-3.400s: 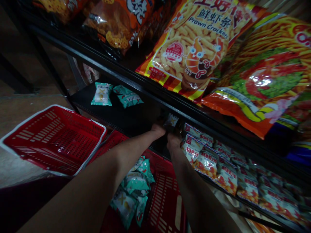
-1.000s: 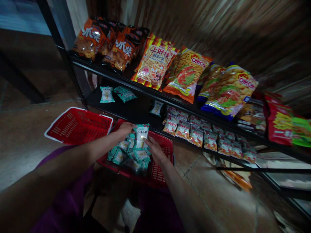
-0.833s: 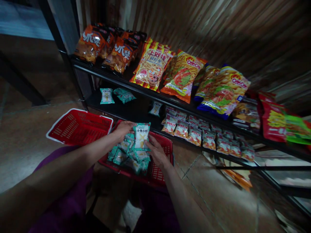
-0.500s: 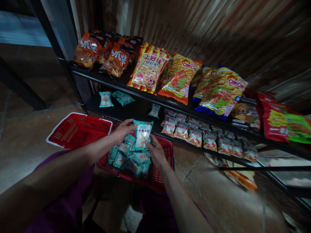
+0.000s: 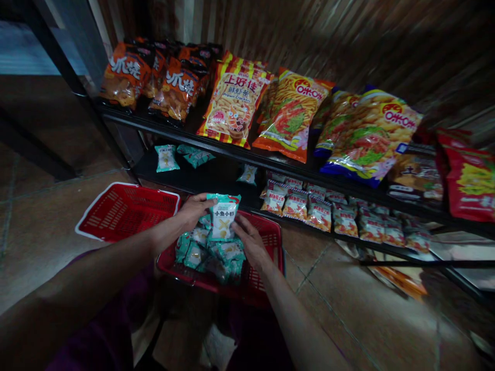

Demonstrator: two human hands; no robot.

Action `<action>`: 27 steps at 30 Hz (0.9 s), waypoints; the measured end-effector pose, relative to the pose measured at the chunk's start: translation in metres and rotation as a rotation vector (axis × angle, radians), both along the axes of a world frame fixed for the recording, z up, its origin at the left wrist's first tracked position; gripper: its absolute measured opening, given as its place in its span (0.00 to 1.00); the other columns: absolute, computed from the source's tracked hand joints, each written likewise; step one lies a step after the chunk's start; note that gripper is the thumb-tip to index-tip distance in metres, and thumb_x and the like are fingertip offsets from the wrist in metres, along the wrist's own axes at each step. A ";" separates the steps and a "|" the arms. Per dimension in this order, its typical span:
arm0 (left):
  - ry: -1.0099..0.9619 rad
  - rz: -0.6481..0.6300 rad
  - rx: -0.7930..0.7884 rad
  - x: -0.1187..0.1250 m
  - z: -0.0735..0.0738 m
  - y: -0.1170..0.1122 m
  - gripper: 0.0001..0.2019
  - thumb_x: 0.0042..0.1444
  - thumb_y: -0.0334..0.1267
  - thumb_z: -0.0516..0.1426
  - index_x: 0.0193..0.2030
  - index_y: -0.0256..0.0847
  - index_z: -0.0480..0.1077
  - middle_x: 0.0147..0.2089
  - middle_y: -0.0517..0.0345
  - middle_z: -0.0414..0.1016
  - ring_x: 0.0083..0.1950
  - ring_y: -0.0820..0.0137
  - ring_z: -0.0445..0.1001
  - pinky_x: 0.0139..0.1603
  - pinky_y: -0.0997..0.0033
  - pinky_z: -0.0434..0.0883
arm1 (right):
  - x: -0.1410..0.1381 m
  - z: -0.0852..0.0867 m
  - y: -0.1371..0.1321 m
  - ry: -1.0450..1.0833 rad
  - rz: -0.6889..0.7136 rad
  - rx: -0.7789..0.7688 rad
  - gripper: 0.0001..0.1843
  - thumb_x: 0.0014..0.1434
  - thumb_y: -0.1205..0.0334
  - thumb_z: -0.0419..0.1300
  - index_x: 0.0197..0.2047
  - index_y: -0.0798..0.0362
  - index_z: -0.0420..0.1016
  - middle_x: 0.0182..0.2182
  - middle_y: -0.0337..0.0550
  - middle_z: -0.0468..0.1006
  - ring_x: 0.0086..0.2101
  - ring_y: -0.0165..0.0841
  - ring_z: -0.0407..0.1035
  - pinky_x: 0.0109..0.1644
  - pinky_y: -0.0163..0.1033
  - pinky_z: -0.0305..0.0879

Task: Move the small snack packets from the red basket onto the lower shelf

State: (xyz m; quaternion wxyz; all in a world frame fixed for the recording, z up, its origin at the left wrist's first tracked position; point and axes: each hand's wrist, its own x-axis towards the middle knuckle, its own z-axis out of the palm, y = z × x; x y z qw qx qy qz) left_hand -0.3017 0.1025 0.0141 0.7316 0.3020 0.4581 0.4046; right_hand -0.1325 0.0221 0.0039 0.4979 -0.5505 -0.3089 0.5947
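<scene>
A small teal-and-white snack bag (image 5: 224,219) is held upright above the red basket (image 5: 181,275), its printed front towards me. My left hand (image 5: 195,210) is closed on its upper left edge. At its right edge, the fingers of my right hand (image 5: 250,241) grip the side of the bag. Below it, several matching teal snack bags (image 5: 214,268) lie piled in the basket. Two more teal bags (image 5: 167,158) lie on the left of the lower shelf (image 5: 185,180), and a single one (image 5: 248,174) lies further right.
Another red basket (image 5: 127,208) with a white rim stands on the floor at left. Rows of small white-and-orange snack bags (image 5: 296,203) fill the lower shelf's right part. Large bags, including prawn crackers (image 5: 235,100), stand on the upper shelf (image 5: 162,126). A black post (image 5: 77,93) rises at left.
The snack bag in my hands has turned slightly, more upright. My right thumb no longer lies across its front. The camera view has shifted and come a little nearer the shelf.
</scene>
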 end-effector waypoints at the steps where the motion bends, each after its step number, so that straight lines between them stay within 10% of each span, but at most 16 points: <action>1: 0.006 -0.005 0.011 0.001 -0.002 -0.001 0.10 0.42 0.36 0.66 0.33 0.37 0.75 0.33 0.56 0.77 0.33 0.72 0.73 0.36 0.71 0.69 | 0.000 0.002 0.002 0.000 -0.025 0.018 0.27 0.44 0.52 0.69 0.49 0.47 0.75 0.47 0.40 0.79 0.46 0.38 0.73 0.50 0.42 0.69; 11: 0.030 -0.128 0.097 0.012 -0.008 -0.021 0.17 0.38 0.45 0.68 0.33 0.38 0.76 0.31 0.57 0.77 0.32 0.71 0.72 0.36 0.71 0.69 | 0.000 0.001 0.024 0.137 -0.287 0.021 0.15 0.35 0.58 0.73 0.29 0.51 0.79 0.23 0.32 0.79 0.24 0.27 0.70 0.31 0.33 0.67; 27: -0.014 -0.265 -0.011 0.003 -0.010 -0.030 0.17 0.47 0.43 0.65 0.44 0.42 0.74 0.44 0.54 0.76 0.44 0.68 0.73 0.47 0.65 0.66 | 0.004 0.004 0.028 0.180 -0.439 -0.031 0.10 0.36 0.66 0.70 0.28 0.53 0.79 0.22 0.35 0.80 0.23 0.28 0.71 0.28 0.33 0.69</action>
